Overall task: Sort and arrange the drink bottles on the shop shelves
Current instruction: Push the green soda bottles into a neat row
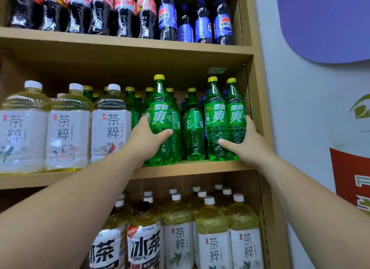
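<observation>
"Green bottles (pixel 193 124) with yellow caps: where do they stand?"

"On the middle shelf (pixel 190 168), along its right half, several rows deep. One front green bottle (pixel 160 116) stands upright at the middle shelf's front edge. A pair of green bottles (pixel 215 116) stands side by side, touching, at the middle shelf's far right end."

"And the hands?"

"The left hand (pixel 148 136) grips the front green bottle at the lower part of its label. The thumb curls across the front, and the fingers are hidden behind the bottle. The right hand (pixel 246 142) clasps the pair together. Its thumb lies across the front of the inner bottle, and its fingers wrap round the outer bottle's far side."

"Are they raised off the middle shelf?"

"Their bases sit level with the board. Whether any is lifted, I cannot tell."

"What else is there?"

"On the middle shelf's left half stand large tea bottles (pixel 68 132) with white labels and white caps. Above the middle shelf are dark cola bottles (pixel 100 12) with red labels, and blue-labelled bottles (pixel 202 22) over its right end. Below the middle shelf stand more yellow tea bottles (pixel 212 238)."
</observation>
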A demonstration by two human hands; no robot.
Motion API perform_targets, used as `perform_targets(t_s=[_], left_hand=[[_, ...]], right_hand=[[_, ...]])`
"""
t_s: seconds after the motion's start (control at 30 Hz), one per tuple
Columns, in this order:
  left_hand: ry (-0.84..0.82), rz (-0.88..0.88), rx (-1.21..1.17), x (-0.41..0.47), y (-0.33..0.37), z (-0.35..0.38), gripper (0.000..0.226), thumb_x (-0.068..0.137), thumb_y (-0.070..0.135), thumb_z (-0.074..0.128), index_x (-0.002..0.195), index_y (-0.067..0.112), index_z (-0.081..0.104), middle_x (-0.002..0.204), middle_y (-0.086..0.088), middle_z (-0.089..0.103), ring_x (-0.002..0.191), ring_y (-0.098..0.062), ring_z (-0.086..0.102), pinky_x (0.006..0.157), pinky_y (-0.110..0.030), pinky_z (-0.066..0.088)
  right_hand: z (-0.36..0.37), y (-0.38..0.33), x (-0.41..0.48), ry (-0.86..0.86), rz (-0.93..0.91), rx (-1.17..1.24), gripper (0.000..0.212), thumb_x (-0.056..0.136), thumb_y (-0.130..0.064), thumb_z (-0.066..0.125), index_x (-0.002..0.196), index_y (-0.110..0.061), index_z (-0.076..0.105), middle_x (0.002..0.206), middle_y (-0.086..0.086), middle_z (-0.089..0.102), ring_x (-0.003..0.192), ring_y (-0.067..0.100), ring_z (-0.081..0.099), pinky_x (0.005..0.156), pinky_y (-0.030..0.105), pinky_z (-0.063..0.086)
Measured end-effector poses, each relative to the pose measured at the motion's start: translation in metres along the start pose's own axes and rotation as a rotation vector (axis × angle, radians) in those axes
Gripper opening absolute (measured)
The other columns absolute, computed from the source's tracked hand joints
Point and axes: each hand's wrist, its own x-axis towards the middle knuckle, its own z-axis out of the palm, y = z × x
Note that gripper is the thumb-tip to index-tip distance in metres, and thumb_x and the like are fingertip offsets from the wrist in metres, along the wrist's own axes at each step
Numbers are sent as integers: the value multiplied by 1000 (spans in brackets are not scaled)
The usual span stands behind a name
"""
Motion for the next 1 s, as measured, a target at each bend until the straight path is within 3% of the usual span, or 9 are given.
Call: perform_targets(t_s=[0.13,0.27,0.5,0.63,0.73,0.83,1.0], left_hand=[[-25,33,204,-9,-4,-2,98,90,52,70,161,14,14,161,-13,36,137,-33,46,99,-42,46],[-13,65,227,-15,-9,2,104,90,51,71,163,16,6,162,-13,35,140,-34,43,100,-39,45],[36,75,277,-14,-10,5,103,89,52,72,162,15,10,151,-15,49,126,-32,54,83,-34,44],[57,88,314,-11,-12,7,101,88,53,72,161,14,13,147,-13,52,129,-33,53,89,-38,46],[86,82,393,-12,-12,10,96,90,56,67,160,13,17,153,-13,42,133,-31,50,97,-41,47],[139,90,516,-14,-12,14,91,93,58,61,159,10,19,149,-15,42,127,-32,53,91,-39,49],[170,95,512,-16,-13,16,88,93,57,62,157,9,25,141,-14,49,121,-31,56,89,-39,50]], right_hand=[[2,-8,0,-9,-1,11,125,77,-62,78,161,-30,-9,161,11,37,136,35,49,98,40,45],[10,-16,-3,-3,-42,-12,124,77,-62,77,161,-28,-7,157,13,41,133,34,51,98,41,47],[33,-32,-4,-25,-87,-3,127,75,-65,78,161,-30,-10,161,11,35,134,32,50,102,42,47],[44,-43,-4,-34,-80,1,131,73,-67,78,161,-27,-12,162,14,33,137,33,48,106,43,44],[54,-52,-5,-43,-81,-34,133,73,-68,77,160,-25,-14,160,18,35,135,34,50,102,42,45],[63,-60,-7,-32,-86,-49,133,74,-69,75,160,-24,-16,155,21,39,130,35,53,97,40,47],[70,-58,-8,11,-92,-82,131,75,-73,72,160,-23,-15,153,20,42,128,34,54,93,39,48]])
